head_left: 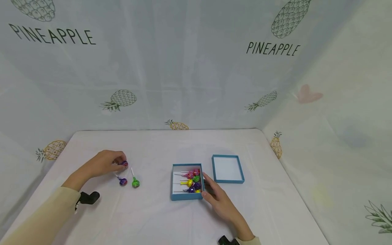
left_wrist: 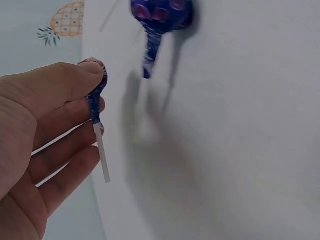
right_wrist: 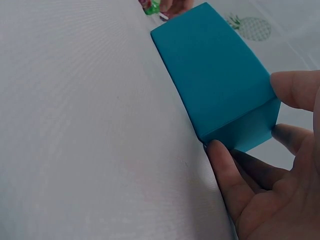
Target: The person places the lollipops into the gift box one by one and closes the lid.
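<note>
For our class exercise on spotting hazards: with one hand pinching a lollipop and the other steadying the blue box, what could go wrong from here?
1. The left hand pinches the purple lollipop only at its wrapped head, so it could slip out.
2. The right hand grips just one corner of the blue box; a nudge might swing it and spill the lollipops inside.
3. The lid lies close beside the box and could get knocked.

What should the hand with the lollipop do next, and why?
Probably carry the lollipop that the left hand pinches over to the blue box. The box already holds other lollipops, and the right hand grips its side.
</note>
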`<control>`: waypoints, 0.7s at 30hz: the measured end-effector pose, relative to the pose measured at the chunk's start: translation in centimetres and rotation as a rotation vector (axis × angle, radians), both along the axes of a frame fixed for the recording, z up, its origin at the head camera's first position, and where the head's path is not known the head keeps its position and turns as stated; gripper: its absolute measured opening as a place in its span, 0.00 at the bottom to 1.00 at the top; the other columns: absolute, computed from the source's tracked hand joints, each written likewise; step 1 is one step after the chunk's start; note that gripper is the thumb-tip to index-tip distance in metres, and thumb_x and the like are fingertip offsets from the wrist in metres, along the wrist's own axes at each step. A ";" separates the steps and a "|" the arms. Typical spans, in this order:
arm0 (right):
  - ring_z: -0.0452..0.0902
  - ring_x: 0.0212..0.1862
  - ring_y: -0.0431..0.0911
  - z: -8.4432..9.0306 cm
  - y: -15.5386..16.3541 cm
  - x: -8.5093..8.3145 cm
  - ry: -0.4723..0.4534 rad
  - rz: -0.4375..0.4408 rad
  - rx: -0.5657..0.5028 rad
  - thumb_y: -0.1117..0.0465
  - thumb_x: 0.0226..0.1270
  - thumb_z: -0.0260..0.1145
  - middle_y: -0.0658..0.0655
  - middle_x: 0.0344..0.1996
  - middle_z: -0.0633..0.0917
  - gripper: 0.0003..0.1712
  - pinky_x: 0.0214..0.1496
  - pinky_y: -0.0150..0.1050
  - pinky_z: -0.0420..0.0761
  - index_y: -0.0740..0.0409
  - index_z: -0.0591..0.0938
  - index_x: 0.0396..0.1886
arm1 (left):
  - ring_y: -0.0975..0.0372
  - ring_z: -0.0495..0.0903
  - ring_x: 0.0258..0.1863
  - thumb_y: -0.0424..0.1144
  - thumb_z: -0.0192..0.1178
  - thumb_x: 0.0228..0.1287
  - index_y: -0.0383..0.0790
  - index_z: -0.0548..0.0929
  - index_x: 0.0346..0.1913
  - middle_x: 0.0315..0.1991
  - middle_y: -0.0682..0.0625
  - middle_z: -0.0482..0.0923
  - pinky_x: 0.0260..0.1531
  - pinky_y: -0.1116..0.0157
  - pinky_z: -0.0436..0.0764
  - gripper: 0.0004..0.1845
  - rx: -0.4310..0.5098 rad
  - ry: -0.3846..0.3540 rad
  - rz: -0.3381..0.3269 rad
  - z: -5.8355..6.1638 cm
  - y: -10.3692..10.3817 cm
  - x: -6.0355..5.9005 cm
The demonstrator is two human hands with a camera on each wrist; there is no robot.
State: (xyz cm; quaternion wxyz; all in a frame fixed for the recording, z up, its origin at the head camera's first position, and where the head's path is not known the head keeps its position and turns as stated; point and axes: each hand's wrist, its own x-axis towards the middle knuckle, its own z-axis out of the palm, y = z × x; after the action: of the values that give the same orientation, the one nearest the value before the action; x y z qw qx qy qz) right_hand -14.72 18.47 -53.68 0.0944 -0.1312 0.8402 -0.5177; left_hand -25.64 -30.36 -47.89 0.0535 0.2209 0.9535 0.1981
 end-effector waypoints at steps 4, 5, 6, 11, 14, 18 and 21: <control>0.70 0.75 0.53 0.0 -0.1 0.0 0.001 -0.004 0.006 0.49 0.83 0.61 0.56 0.76 0.73 0.37 0.72 0.52 0.76 0.34 0.61 0.85 | 0.61 0.86 0.42 0.39 0.76 0.65 0.47 0.85 0.45 0.39 0.59 0.87 0.47 0.51 0.85 0.10 0.003 0.055 0.003 1.2 0.7 -0.2; 0.70 0.75 0.53 0.0 -0.1 0.0 0.001 -0.005 0.008 0.49 0.83 0.61 0.56 0.76 0.73 0.37 0.72 0.52 0.76 0.34 0.61 0.85 | 0.60 0.86 0.42 0.39 0.76 0.65 0.48 0.85 0.45 0.39 0.59 0.87 0.48 0.50 0.85 0.11 0.006 0.066 0.003 1.5 1.0 -0.2; 0.70 0.75 0.54 0.0 -0.1 0.0 0.000 -0.005 0.009 0.49 0.83 0.61 0.56 0.76 0.73 0.37 0.72 0.53 0.75 0.34 0.61 0.85 | 0.60 0.86 0.42 0.38 0.77 0.64 0.47 0.85 0.45 0.38 0.59 0.87 0.48 0.50 0.85 0.11 0.010 0.077 0.002 1.8 1.4 -0.2; 0.69 0.76 0.54 -0.1 -0.1 0.0 -0.004 -0.004 0.003 0.50 0.83 0.61 0.56 0.77 0.73 0.37 0.73 0.54 0.74 0.33 0.61 0.85 | 0.61 0.87 0.42 0.38 0.76 0.64 0.48 0.86 0.48 0.39 0.60 0.88 0.48 0.50 0.86 0.12 0.028 0.117 -0.031 3.1 4.4 -0.3; 0.70 0.76 0.53 0.0 -0.1 0.0 -0.002 -0.007 0.005 0.49 0.83 0.61 0.55 0.77 0.73 0.37 0.73 0.53 0.74 0.33 0.61 0.85 | 0.62 0.87 0.42 0.38 0.76 0.65 0.48 0.86 0.49 0.39 0.61 0.88 0.47 0.52 0.87 0.12 0.038 0.134 -0.066 3.9 6.5 -0.4; 0.70 0.76 0.54 -0.1 0.0 0.0 0.003 -0.009 0.008 0.49 0.83 0.61 0.56 0.77 0.73 0.37 0.73 0.53 0.74 0.33 0.61 0.85 | 0.65 0.86 0.42 0.41 0.76 0.65 0.50 0.87 0.49 0.39 0.62 0.87 0.47 0.55 0.87 0.12 0.052 0.134 -0.099 4.7 9.2 -0.4; 0.69 0.76 0.55 -0.1 0.0 0.1 0.003 -0.005 0.006 0.50 0.83 0.61 0.56 0.77 0.73 0.37 0.72 0.54 0.75 0.33 0.60 0.85 | 0.66 0.85 0.41 0.42 0.76 0.66 0.51 0.87 0.49 0.38 0.63 0.87 0.46 0.57 0.86 0.12 0.068 0.128 -0.126 5.2 11.1 -0.3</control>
State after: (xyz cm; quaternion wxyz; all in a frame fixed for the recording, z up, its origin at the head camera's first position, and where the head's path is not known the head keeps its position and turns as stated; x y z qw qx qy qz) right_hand -14.65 18.46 -53.78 0.0921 -0.1296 0.8421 -0.5154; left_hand -25.98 -19.31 -42.73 -0.0030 0.2943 0.9319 0.2121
